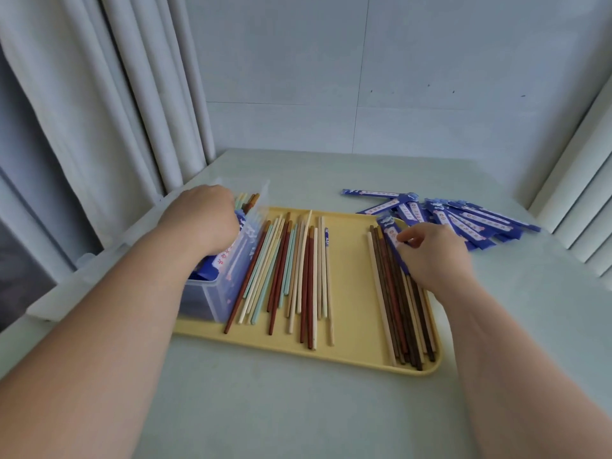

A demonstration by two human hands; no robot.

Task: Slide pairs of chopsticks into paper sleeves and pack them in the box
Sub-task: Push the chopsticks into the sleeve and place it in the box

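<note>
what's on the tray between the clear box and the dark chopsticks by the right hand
Head view: loose mixed-colour chopsticks, then a bare strip of yellow tray.

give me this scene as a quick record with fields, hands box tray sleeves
left hand: reaching into the clear box, fingers hidden
right hand: pinches a blue sleeve over the dark chopsticks
clear box: at the tray's left end, holds sleeved pairs
tray: yellow, mixed chopsticks loose in the middle
spare sleeves: piled on the table, right of the tray
</note>
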